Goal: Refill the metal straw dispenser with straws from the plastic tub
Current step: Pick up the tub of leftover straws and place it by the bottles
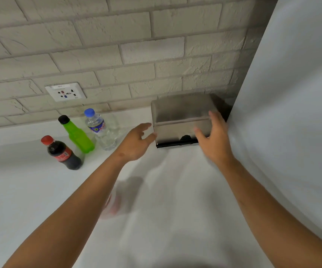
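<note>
The metal straw dispenser [181, 117] is a brushed steel box with its lid down, standing at the back right of the white counter against the brick wall. My right hand [214, 136] grips its right front corner, thumb on the front face and fingers over the lid's edge. At the box's left side, my left hand [137, 142] is spread open, its thumb tip touching the lower left corner. A blurred translucent shape [123, 196], perhaps the plastic tub, lies on the counter beside my left forearm. No straws can be made out.
Three bottles stand at the left: a cola bottle [61, 152], a green bottle [77, 135] and a clear water bottle [100, 129]. A wall socket [65, 91] sits above them. A tall white panel [291, 93] closes off the right side, right next to the dispenser.
</note>
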The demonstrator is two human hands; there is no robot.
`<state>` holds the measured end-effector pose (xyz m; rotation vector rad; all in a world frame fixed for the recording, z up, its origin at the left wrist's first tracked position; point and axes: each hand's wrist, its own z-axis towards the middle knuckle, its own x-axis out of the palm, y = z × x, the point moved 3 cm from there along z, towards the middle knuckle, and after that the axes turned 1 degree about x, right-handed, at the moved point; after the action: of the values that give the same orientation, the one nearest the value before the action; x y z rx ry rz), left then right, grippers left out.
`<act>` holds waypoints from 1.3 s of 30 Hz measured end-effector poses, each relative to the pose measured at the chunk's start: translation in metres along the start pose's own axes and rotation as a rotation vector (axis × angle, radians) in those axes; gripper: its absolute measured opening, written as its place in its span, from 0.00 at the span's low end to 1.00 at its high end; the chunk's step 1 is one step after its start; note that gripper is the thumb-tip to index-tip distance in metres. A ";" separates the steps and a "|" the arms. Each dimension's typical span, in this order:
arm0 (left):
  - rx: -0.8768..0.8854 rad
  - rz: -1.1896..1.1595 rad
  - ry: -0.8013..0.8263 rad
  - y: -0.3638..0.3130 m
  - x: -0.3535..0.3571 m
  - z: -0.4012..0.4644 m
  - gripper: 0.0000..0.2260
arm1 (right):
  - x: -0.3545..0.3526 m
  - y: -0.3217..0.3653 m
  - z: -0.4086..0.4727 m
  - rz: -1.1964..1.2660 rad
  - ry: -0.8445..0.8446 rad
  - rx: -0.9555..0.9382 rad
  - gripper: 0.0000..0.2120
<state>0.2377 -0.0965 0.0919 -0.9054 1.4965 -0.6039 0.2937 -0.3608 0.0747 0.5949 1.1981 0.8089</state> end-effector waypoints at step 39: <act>0.160 -0.069 0.115 0.160 -0.078 -0.163 0.45 | 0.134 0.101 -0.191 0.045 0.717 -0.167 0.32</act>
<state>0.0446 0.0348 0.0308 -0.8118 1.5007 -0.8263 0.1071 -0.1952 0.0244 0.1857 1.7437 1.2006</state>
